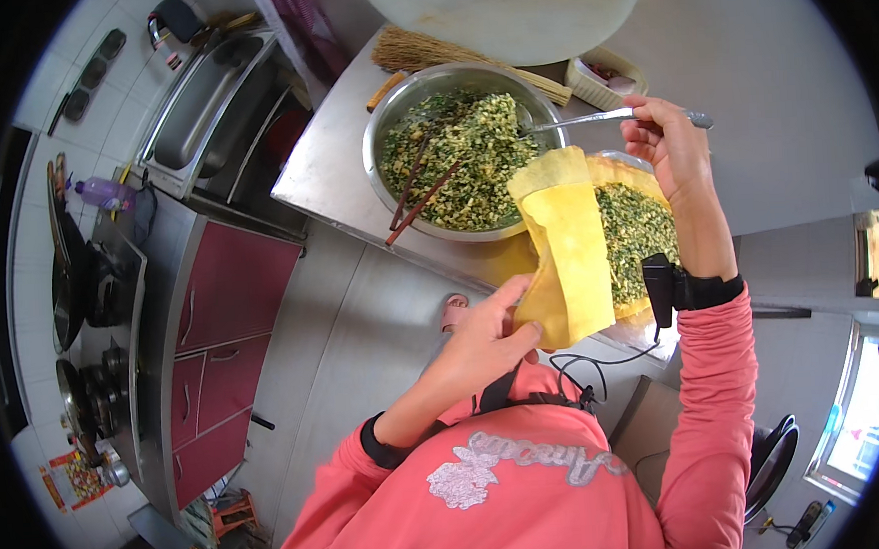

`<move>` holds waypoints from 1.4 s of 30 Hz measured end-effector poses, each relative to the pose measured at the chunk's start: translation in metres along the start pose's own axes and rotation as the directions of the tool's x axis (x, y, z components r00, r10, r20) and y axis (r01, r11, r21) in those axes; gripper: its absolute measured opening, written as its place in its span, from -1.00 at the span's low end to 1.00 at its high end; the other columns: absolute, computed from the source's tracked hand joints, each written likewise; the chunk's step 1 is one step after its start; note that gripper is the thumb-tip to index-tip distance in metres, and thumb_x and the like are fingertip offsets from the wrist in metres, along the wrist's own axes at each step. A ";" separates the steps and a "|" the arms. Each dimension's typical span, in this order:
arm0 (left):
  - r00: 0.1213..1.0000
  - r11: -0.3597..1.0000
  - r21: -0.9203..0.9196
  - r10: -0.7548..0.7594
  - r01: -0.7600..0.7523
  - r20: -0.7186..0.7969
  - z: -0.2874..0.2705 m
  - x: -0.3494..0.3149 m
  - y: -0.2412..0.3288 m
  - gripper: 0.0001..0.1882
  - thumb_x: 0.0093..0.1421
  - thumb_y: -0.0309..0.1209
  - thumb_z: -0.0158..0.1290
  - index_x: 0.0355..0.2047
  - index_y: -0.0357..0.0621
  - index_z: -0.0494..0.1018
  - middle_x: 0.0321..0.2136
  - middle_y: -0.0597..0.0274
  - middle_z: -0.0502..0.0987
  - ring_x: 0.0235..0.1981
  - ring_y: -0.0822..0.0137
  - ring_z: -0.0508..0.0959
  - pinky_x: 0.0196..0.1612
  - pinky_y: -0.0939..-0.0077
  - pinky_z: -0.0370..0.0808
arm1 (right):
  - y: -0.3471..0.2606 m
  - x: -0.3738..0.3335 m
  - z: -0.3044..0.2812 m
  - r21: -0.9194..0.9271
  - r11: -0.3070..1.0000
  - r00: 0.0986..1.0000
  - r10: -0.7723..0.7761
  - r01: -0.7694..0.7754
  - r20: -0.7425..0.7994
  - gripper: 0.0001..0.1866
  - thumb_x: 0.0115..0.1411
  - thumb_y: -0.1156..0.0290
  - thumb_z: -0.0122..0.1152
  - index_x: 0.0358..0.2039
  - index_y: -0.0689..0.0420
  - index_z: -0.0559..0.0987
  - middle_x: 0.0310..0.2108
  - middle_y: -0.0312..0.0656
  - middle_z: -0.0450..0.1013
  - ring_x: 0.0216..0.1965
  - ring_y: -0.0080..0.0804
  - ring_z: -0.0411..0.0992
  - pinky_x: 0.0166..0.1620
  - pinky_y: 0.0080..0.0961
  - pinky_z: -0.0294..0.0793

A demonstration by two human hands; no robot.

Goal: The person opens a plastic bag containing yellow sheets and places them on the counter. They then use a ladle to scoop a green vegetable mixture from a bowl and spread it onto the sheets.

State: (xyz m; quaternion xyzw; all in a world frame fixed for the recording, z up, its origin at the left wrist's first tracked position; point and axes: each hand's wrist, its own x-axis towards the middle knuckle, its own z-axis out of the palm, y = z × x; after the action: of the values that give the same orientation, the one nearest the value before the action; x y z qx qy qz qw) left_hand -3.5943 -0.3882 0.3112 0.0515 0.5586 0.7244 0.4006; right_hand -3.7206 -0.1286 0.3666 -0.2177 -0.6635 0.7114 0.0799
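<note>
My left hand (483,337) pinches the near edge of a floppy yellow wrapper sheet (570,258), thumb on top, and holds it raised. The sheet partly covers a layer of chopped green and pale filling (634,234) spread on another yellow sheet on the counter. My right hand (673,141) is closed around the handle of a metal spoon (585,120). The spoon's head dips into the far right side of a steel mixing bowl (502,234), partly hidden in the same chopped filling (454,174). Two brown chopsticks (426,204) lean in the bowl over its near rim.
Behind the bowl lie a straw brush (438,51) and a large round pale board (505,8). A small white basket (603,79) stands beside them. At left are a steel sink (202,113) and red cabinets (231,285). A black cord (613,362) hangs near my waist.
</note>
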 end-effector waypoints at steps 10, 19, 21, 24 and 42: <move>0.998 0.995 0.084 -0.056 0.058 -0.033 -0.006 0.006 0.002 -0.46 0.23 -0.53 -0.05 0.22 -0.11 0.12 -0.38 0.21 0.60 -0.53 0.57 0.51 -0.59 0.77 0.35 | -0.045 -0.091 -0.115 -0.026 0.995 0.957 -0.103 0.100 -0.271 -0.72 0.07 0.48 0.16 -0.22 0.37 0.57 -0.52 -0.15 0.48 -0.57 -0.59 0.41 -0.54 -0.68 0.42; 0.999 0.994 0.110 0.020 -0.016 -0.037 -0.002 0.013 0.008 -0.44 0.21 -0.49 -0.02 0.22 -0.25 0.14 -0.41 0.06 0.60 -0.58 0.51 0.52 -0.62 0.76 0.34 | 0.012 -0.167 -0.182 -0.173 0.985 0.908 -0.053 -0.021 -0.415 -0.75 0.15 0.42 0.07 -0.24 0.32 0.53 -0.53 -0.13 0.47 -0.60 -0.52 0.46 -0.53 -0.62 0.48; 0.999 0.993 0.119 0.019 -0.015 -0.030 -0.001 0.014 0.011 -0.44 0.21 -0.49 -0.02 0.22 -0.26 0.14 -0.42 0.05 0.60 -0.57 0.50 0.52 -0.62 0.76 0.34 | 0.030 -0.173 -0.184 -0.213 0.977 0.912 -0.078 -0.010 -0.403 -0.78 0.15 0.45 0.04 -0.26 0.30 0.55 -0.53 -0.16 0.46 -0.58 -0.50 0.48 -0.52 -0.62 0.48; 0.999 0.992 0.126 0.014 -0.010 -0.033 0.003 0.014 0.014 -0.44 0.22 -0.49 -0.03 0.22 -0.27 0.13 -0.42 0.04 0.60 -0.58 0.50 0.53 -0.62 0.76 0.33 | 0.053 -0.179 -0.180 -0.331 0.942 0.932 -0.160 0.046 -0.325 -0.81 0.15 0.53 0.02 -0.29 0.31 0.58 -0.54 -0.21 0.45 -0.55 -0.53 0.49 -0.49 -0.64 0.48; 0.997 0.988 0.148 0.042 -0.033 -0.061 0.003 0.006 0.011 -0.46 0.22 -0.48 -0.04 0.21 -0.26 0.14 -0.39 0.04 0.60 -0.57 0.50 0.53 -0.63 0.78 0.33 | 0.074 -0.177 -0.184 -0.567 0.807 0.897 -0.362 0.165 -0.253 -0.81 0.18 0.59 -0.01 -0.31 0.29 0.59 -0.45 -0.25 0.46 -0.55 -0.61 0.48 -0.47 -0.68 0.45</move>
State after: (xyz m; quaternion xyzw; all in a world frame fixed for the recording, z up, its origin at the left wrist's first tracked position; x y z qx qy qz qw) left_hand -3.6023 -0.3825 0.3200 0.0682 0.6221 0.6898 0.3639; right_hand -3.4732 -0.0406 0.3258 -0.2580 -0.8331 0.4305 0.2323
